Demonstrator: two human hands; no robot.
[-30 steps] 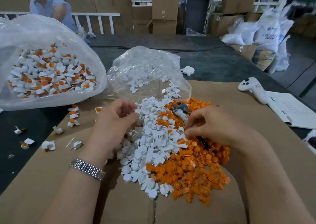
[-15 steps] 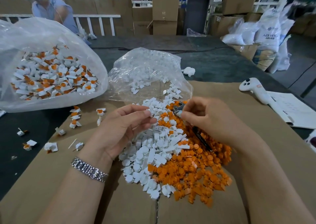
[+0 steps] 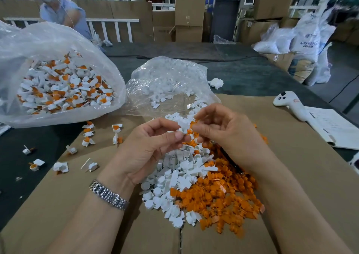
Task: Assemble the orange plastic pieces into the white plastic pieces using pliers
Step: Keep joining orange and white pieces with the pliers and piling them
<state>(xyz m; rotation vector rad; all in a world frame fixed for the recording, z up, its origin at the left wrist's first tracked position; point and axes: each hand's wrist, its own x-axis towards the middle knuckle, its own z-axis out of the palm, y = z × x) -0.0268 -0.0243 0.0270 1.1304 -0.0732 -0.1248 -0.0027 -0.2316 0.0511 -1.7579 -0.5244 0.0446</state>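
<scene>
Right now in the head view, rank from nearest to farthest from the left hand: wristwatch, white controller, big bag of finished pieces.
From the left hand:
1. Wristwatch, on its own wrist.
2. Big bag of finished pieces, far left.
3. White controller, far right.

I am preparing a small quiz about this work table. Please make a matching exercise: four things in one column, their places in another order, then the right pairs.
Things:
1. large clear plastic bag of assembled white-and-orange pieces
2. white handheld controller
3. silver metal wristwatch
4. small white plastic piece

Places:
A. on the left wrist
B. far left of the table
C. pinched by the left hand
D. right side, beside the paper sheets

Pairs: 1-B, 2-D, 3-A, 4-C
</scene>
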